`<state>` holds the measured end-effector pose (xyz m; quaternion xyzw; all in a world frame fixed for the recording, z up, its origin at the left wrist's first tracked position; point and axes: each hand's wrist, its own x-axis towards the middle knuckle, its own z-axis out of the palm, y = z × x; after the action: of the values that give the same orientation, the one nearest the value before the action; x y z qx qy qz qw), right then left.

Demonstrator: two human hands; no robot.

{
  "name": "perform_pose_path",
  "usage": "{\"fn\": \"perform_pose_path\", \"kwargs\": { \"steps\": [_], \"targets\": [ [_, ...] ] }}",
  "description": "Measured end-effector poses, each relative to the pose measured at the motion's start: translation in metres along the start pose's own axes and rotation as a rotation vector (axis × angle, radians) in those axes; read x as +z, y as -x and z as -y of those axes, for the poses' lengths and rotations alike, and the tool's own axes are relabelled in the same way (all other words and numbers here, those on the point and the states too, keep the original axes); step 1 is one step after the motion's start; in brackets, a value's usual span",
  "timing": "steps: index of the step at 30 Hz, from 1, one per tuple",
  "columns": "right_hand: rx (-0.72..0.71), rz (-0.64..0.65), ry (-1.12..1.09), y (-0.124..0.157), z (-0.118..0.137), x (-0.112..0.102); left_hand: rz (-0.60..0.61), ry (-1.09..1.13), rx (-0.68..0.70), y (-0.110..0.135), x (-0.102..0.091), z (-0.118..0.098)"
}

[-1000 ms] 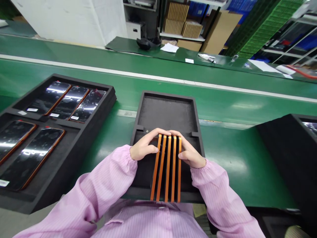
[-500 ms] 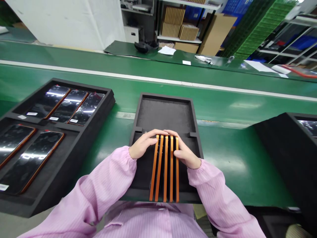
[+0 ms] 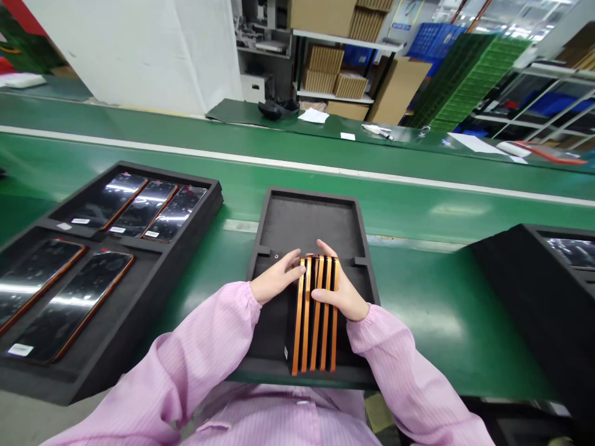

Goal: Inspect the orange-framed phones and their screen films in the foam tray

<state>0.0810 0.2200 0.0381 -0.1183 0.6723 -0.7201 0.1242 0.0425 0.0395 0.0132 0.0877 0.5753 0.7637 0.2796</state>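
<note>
Evidently both hands are engaged with five phones; the left hand grasps the left end of the row, its thumb on the outermost orange edge; the right hand clasps the row's right side, thumb lying across the edges; the phones stand on edge, side by side, over the near compartment of a middle tray, and whether they touch its floor I cannot tell; its far compartment is bare; beneath lies a green tabletop; leftward, a black tray carries five flat phones, three far and two near; well apart on the right sits another dark tray.
</note>
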Motion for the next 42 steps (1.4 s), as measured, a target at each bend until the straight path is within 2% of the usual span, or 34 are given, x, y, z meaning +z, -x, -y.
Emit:
{"fn": "perform_pose_path", "kwargs": {
  "steps": [3, 7, 9, 15, 20, 26, 30, 33, 36, 38, 42],
  "targets": [
    [0.029, -0.011, -0.002, -0.002, -0.003, -0.001, 0.005, 0.109, -0.066, 0.002, 0.003, -0.003],
    [0.068, -0.048, -0.007, -0.004, -0.009, -0.001, 0.137, 0.065, -0.217, 0.007, 0.002, -0.018],
    [0.087, -0.048, 0.0, -0.004, -0.009, -0.001, 0.153, 0.043, -0.264, 0.01, 0.001, -0.025],
    [0.113, -0.085, 0.058, -0.003, -0.003, 0.003, 0.023, 0.076, -0.252, 0.014, 0.008, -0.025],
    [0.1, -0.122, 0.067, -0.003, -0.003, 0.003, 0.019, 0.166, -0.201, 0.015, 0.008, -0.022],
    [0.004, -0.079, 0.093, -0.003, -0.002, 0.002, 0.119, 0.039, -0.264, 0.019, 0.002, -0.025],
    [0.015, -0.061, 0.1, -0.005, -0.005, 0.002, 0.109, 0.011, -0.138, 0.017, 0.003, -0.02],
    [-0.035, -0.106, 0.109, -0.005, 0.0, 0.004, 0.134, -0.031, -0.053, 0.017, 0.007, -0.024],
    [-0.225, -0.152, 0.222, -0.004, 0.017, 0.009, 0.152, -0.119, 0.092, 0.023, 0.011, -0.039],
    [-0.391, -0.138, 0.34, -0.003, 0.031, 0.011, 0.193, -0.2, 0.221, 0.031, 0.012, -0.051],
    [-0.703, -0.083, 0.521, 0.003, 0.036, 0.012, 0.281, -0.492, 0.557, 0.042, 0.008, -0.061]
  ]
}}
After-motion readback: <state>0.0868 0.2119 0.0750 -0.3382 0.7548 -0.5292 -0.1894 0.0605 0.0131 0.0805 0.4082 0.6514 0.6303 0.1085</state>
